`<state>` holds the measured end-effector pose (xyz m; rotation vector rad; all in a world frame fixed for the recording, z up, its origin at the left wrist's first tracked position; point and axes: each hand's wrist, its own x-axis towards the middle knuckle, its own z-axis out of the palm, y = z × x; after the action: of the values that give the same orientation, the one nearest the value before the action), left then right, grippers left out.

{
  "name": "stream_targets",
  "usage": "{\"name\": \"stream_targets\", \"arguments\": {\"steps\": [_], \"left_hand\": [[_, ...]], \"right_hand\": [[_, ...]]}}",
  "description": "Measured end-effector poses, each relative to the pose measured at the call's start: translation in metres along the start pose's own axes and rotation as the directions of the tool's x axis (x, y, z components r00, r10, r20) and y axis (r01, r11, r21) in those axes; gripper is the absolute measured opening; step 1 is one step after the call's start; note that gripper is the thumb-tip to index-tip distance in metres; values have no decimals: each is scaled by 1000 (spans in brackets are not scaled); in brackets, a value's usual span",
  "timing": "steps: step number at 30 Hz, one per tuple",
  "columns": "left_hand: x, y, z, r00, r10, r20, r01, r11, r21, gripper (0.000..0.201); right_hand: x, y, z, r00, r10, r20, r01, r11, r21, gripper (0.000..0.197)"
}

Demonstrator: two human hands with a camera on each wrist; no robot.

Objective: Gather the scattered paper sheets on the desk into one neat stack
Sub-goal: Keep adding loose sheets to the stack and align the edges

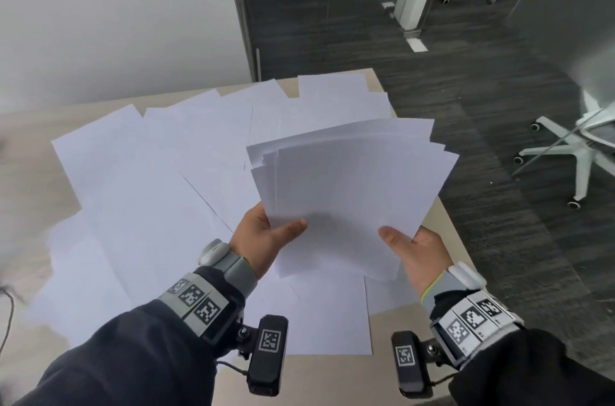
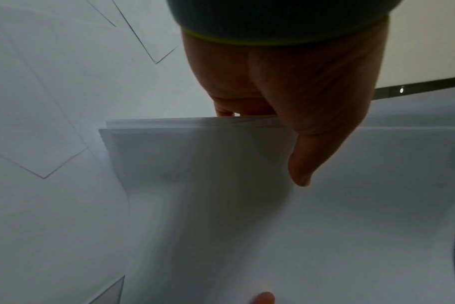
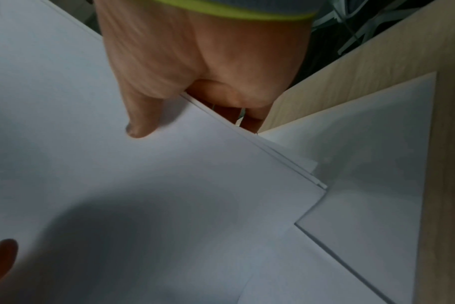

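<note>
A pale wood desk (image 1: 372,79) fills the lower left and middle of the head view, set against a white wall in the upper left, with dark carpet across the right and the white base of an office chair (image 1: 565,152) at the right edge. Loose paper sheets (image 1: 139,179) lie overlapping across most of the desk, from its far edge in the upper middle down to the lower middle of the frame. Just right of centre, a bundle of sheets (image 1: 349,179) is held above the desk, its far edges fanned out and uneven. The left hand (image 1: 263,239) pinches the bundle's lower left edge, thumb pressed on top and fingers underneath, as the left wrist view shows with the thumb (image 2: 301,164) lying flat on the top sheet. The right hand (image 1: 416,249) pinches the lower right corner the same way, its thumb (image 3: 140,123) on top and fingers tucked below the paper's edge. Both forearms wear dark sleeves and marker-covered wrist bands.
</note>
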<state>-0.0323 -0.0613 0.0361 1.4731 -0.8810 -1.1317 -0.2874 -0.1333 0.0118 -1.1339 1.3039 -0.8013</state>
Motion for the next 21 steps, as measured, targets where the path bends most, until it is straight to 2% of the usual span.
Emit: {"name": "stream_targets", "arguments": {"steps": [2,4,7,8,10,13,15,17,19,21], "left_hand": [[0,0,-2,1000,-6,2,6,1000,-5,29],[0,0,-5,1000,-7,15,8,999,-35,39],[0,0,-8,998,9,58,-4,995,-95,61],[0,1,-8,997,21,71,-13,995,-104,64],[1,5,-6,995,39,87,-32,996,-78,60],[1,10,-5,991,64,120,-73,995,72,47],[0,13,-7,988,53,142,-77,983,164,42],[-1,16,-10,988,66,140,-92,978,186,40],[-2,18,-11,988,87,125,-104,985,136,39],[-3,20,-10,987,80,139,-94,991,99,39]], "right_hand": [[-1,-1,-1,1000,10,10,-11,999,48,10],[-3,-3,-4,999,6,32,-9,997,75,19],[-6,-7,-10,997,-79,15,79,997,17,44],[-8,-10,-10,991,-130,10,130,991,7,40],[-11,-15,-9,969,-241,55,240,971,18,27],[-9,-13,-11,949,-302,94,303,953,0,41],[-8,-6,-11,960,-258,105,270,956,-119,41],[-6,1,-15,976,-158,147,188,958,-219,65],[-6,3,-16,986,-73,149,103,973,-205,55],[-8,3,-15,986,-69,154,102,970,-219,45]]}}
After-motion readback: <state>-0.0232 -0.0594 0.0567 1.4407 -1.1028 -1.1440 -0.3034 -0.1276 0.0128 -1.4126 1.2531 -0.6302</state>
